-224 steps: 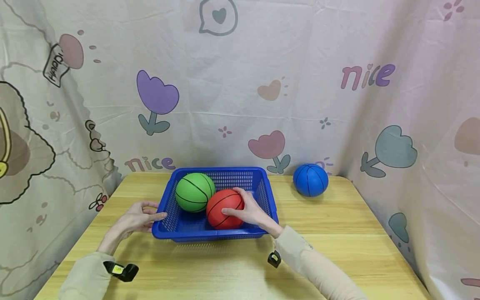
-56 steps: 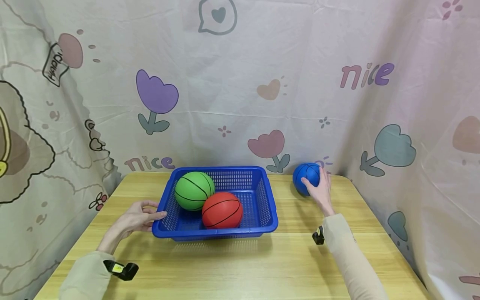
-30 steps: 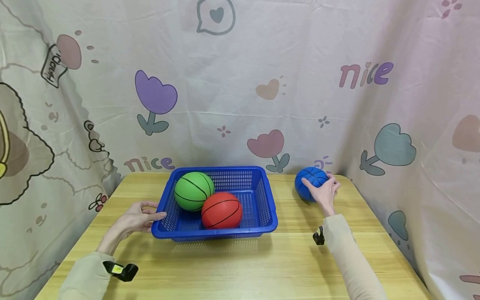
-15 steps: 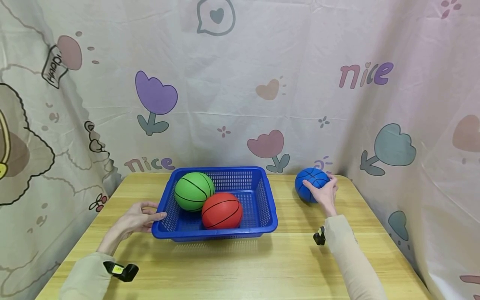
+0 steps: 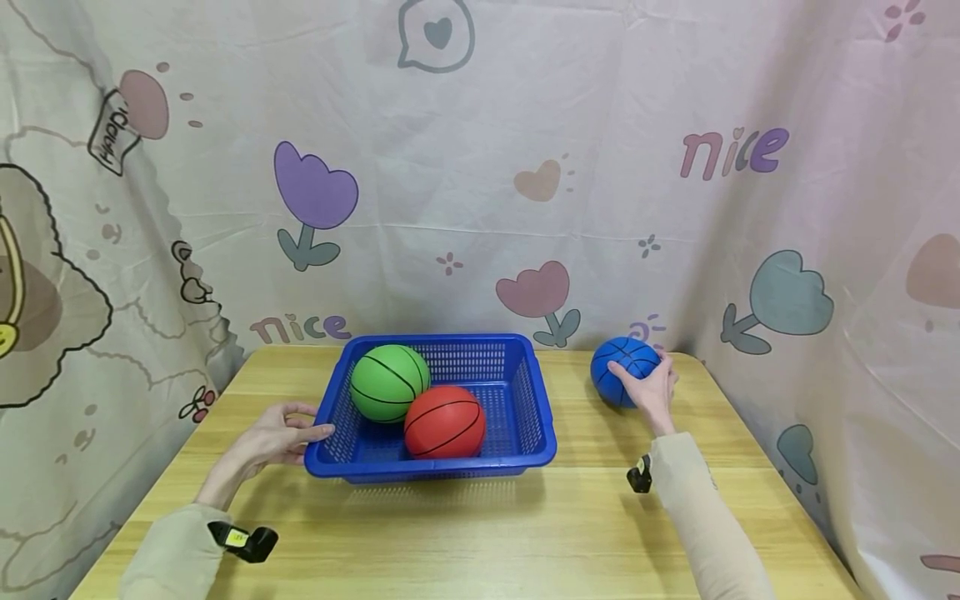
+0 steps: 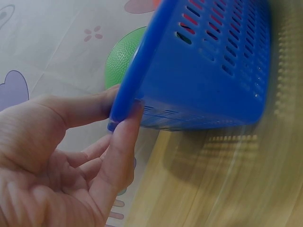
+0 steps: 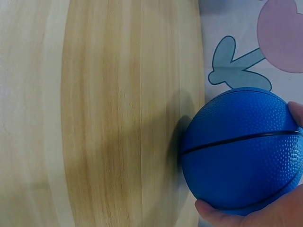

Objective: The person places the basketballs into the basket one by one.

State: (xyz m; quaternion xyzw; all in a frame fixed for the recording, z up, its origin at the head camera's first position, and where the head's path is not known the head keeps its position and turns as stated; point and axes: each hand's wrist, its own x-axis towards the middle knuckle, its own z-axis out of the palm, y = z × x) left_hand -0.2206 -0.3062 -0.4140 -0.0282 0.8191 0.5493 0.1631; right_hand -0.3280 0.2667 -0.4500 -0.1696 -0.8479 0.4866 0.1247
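Observation:
A blue plastic basket (image 5: 431,464) with perforated walls stands on the table. In it, a green ball (image 5: 390,383) with black basketball lines lies at the left, touching a red ball (image 5: 445,422) in front. My left hand (image 5: 273,435) pinches the basket's left rim between thumb and fingers; the left wrist view shows the rim (image 6: 137,71) between them. To the right of the basket, my right hand (image 5: 651,392) grips a blue ball (image 5: 621,367), thumb on its near side and fingers round its right. In the right wrist view the blue ball (image 7: 241,146) is low at the table's surface.
The wooden table (image 5: 450,542) reaches to a patterned cloth (image 5: 450,167) hung behind it and at both sides. A black wrist camera (image 5: 251,543) sits on the left sleeve, another camera (image 5: 640,475) on the right.
My right hand has left the red ball in the basket and taken hold of the blue ball, which has shifted slightly nearer. My left hand has stayed on the rim.

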